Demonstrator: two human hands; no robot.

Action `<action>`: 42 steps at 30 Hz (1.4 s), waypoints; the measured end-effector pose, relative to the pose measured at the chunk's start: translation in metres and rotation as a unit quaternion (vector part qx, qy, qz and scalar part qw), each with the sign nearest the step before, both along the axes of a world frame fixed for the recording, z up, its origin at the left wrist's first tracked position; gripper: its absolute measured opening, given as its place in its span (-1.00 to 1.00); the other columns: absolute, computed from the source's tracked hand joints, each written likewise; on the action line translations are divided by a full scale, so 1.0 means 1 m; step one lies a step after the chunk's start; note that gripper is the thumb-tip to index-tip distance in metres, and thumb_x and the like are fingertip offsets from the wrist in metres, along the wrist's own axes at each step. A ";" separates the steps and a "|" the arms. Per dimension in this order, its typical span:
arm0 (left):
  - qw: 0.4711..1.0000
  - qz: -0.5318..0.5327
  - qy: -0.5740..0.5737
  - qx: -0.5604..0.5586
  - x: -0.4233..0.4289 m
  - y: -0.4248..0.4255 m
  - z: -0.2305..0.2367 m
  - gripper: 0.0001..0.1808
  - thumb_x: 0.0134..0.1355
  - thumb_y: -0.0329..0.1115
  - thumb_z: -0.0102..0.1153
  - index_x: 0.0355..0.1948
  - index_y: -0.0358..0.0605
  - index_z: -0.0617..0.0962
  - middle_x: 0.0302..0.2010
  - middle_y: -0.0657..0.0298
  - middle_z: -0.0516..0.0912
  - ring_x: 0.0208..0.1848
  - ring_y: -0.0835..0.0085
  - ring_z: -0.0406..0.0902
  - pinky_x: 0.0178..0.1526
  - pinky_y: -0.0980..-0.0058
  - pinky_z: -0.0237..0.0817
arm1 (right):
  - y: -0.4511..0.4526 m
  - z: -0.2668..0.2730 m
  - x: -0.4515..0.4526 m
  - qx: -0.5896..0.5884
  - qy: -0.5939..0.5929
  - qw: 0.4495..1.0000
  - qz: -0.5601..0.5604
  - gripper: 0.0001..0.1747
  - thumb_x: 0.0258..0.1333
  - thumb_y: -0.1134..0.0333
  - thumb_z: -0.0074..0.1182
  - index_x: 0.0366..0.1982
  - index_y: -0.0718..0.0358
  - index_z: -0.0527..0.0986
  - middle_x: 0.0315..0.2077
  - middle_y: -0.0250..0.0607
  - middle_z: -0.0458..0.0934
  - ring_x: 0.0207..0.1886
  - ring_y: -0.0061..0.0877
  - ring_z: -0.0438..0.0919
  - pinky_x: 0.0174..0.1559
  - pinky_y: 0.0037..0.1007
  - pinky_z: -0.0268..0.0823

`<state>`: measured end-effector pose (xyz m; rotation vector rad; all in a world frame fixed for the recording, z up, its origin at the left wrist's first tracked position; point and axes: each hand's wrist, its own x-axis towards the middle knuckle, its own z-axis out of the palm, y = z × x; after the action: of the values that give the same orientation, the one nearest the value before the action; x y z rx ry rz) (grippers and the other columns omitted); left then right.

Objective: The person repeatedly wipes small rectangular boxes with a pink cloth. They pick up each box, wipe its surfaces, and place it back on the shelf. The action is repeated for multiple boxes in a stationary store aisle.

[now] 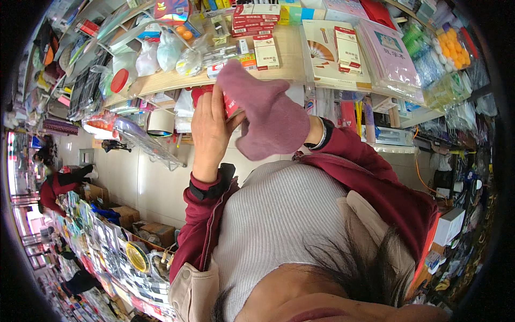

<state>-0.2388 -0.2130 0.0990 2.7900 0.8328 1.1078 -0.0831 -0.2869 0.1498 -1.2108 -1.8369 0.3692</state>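
Observation:
A small red box with white lettering [230,105] is between my hands, partly hidden by fingers and cloth. My left hand [213,126] grips it from the left, fingers along its side and thumb beneath. A mauve cloth [277,120] covers my right hand [271,114] up to the wrist, and its upper end lies against the box. The fingers under the cloth are hidden. Just beyond, on the wooden shelf [290,52], lie a white and red carton [265,51], an orange box [247,60] and a stack of red cartons [255,20].
Knotted plastic bags [169,50] and a red-lidded jar [119,80] stand at the shelf's left. Pink packaged notebooks [388,60] lie at its right. A wire rack [151,143] is below left. Cardboard boxes [159,232] sit by a goods-covered counter; another person [56,189] is far left.

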 end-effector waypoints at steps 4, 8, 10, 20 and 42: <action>1.000 0.022 0.005 -0.020 0.004 -0.003 -0.008 -0.05 -0.08 -0.24 0.52 0.33 -0.25 0.33 -0.26 0.09 0.46 -0.23 0.13 0.44 -0.21 0.25 0.30 | 0.002 -0.027 0.008 0.066 -0.061 0.995 -0.045 0.10 -0.55 0.40 0.45 0.19 0.51 0.21 0.11 0.27 0.34 0.18 0.07 0.43 0.16 -0.25 0.35; 0.995 0.070 -0.064 -0.009 0.001 -0.002 -0.010 0.00 -0.12 -0.20 0.57 0.35 -0.21 0.34 -0.25 0.10 0.47 -0.22 0.15 0.45 -0.20 0.26 0.32 | 0.005 -0.039 0.014 0.031 -0.060 0.996 -0.063 -0.20 -0.10 0.38 0.22 0.23 0.42 0.24 0.10 0.10 0.40 0.15 -0.17 0.46 0.18 -0.34 0.32; 0.994 0.062 -0.077 -0.038 0.000 0.000 -0.009 -0.04 -0.09 -0.28 0.55 0.35 -0.15 0.35 -0.13 0.05 0.51 -0.12 0.08 0.49 -0.10 0.24 0.35 | 0.006 -0.040 0.017 0.037 -0.059 0.995 -0.076 -0.32 0.11 0.38 0.11 0.28 0.38 0.25 0.14 0.05 0.41 0.19 -0.27 0.46 0.24 -0.37 0.28; 0.998 0.028 -0.050 -0.025 0.008 -0.003 -0.019 -0.06 -0.11 -0.20 0.53 0.31 -0.19 0.38 -0.21 0.08 0.47 -0.20 0.11 0.46 -0.18 0.23 0.32 | 0.003 -0.032 0.011 0.167 -0.007 0.983 -0.074 -0.22 -0.23 0.34 0.30 0.13 0.35 0.33 0.00 0.07 0.43 0.00 -0.05 0.51 -0.03 -0.31 0.42; 0.755 -0.045 -0.451 -0.474 0.025 -0.007 -0.029 -0.63 0.50 -0.12 0.00 0.07 -0.23 0.44 -0.14 0.31 0.60 -0.19 0.64 0.48 -0.11 0.60 0.32 | 0.018 -0.064 0.001 0.073 -0.073 0.995 -0.015 -0.26 0.07 0.37 0.09 0.24 0.57 0.16 0.15 0.26 0.28 0.18 -0.07 0.37 0.29 -0.17 0.13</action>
<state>-0.2134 -0.2196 0.0696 1.2234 0.7596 1.2785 -0.0820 -0.2690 0.0861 -1.1885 -1.9317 0.1295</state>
